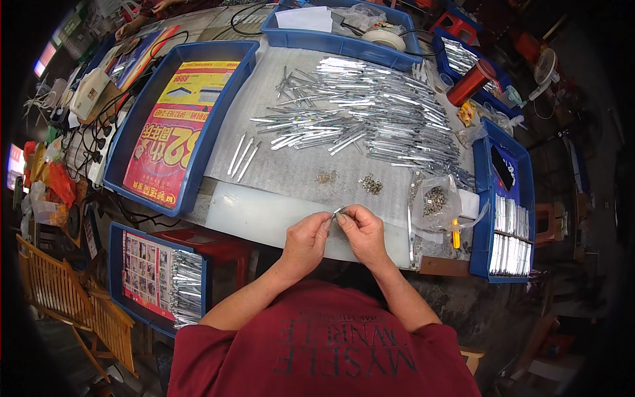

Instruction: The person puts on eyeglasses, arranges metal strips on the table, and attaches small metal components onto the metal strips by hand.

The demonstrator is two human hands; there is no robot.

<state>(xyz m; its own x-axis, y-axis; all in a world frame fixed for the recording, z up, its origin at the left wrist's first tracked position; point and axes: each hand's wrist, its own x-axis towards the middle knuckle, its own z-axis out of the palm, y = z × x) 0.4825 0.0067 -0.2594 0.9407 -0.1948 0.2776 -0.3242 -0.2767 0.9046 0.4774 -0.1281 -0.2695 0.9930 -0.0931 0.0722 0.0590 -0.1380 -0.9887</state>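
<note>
My left hand point(308, 237) and my right hand point(363, 233) meet above a pale, smooth board point(264, 215) at the table's near edge. Both are closed, fingertips pinching a slim metal strip point(338, 212) between them; most of it is hidden by my fingers. Beyond them lie two little heaps of small metal parts, one brassy point(327, 176) and one darker point(371, 184). A large pile of slim silvery metal strips point(397, 112) spreads over the grey table covering. A few separate strips point(243, 157) lie side by side to the left.
On the left stands a blue tray point(249, 73) lined with printed sheets. A lower blue tray point(118, 264) and a right-hand one point(485, 198) hold more strips. A clear bag of small parts point(436, 202) sits near a yellow-handled tool point(456, 238). Another blue bin point(344, 46) stands behind.
</note>
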